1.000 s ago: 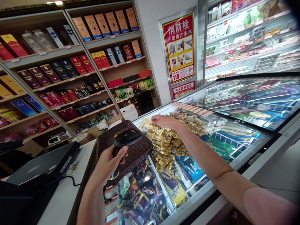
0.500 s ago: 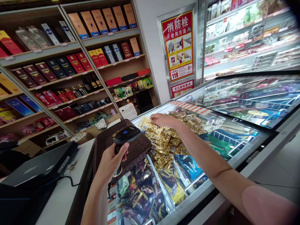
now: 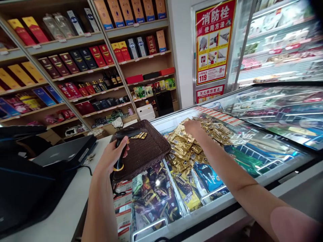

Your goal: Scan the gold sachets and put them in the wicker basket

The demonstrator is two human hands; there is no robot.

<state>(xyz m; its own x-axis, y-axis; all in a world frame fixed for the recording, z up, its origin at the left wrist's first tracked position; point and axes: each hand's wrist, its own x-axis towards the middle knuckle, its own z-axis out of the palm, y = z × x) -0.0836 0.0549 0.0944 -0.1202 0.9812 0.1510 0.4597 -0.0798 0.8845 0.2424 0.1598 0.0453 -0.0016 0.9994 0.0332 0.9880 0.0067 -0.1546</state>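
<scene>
Stocked shelves (image 3: 121,32), red poster (image 3: 213,43) beyond left hand (image 3: 113,153) and right hand (image 3: 193,128) in head view; glass-topped freezer (image 3: 290,190) under right hand; white counter (image 3: 68,191) left of left hand; left hand wrapped round scanner (image 3: 119,161), over basket (image 3: 151,151); gold packets (image 3: 180,144) heaped beneath right hand, fingertips hidden, cannot tell if pinching; light grip suits thin foil, scanner best held steady.

The tall red-and-yellow poster (image 3: 214,45) in a silver metal frame is showing "消防栓" in large white characters, with "使用方法" running beneath and "火警电话 119" standing near its bottom. The smaller red rectangular sign (image 3: 210,94) below is reading "灭火器放置点". White lettering (image 3: 242,135) on the clear glass freezer lid (image 3: 280,127) is slanting illegibly.
</scene>
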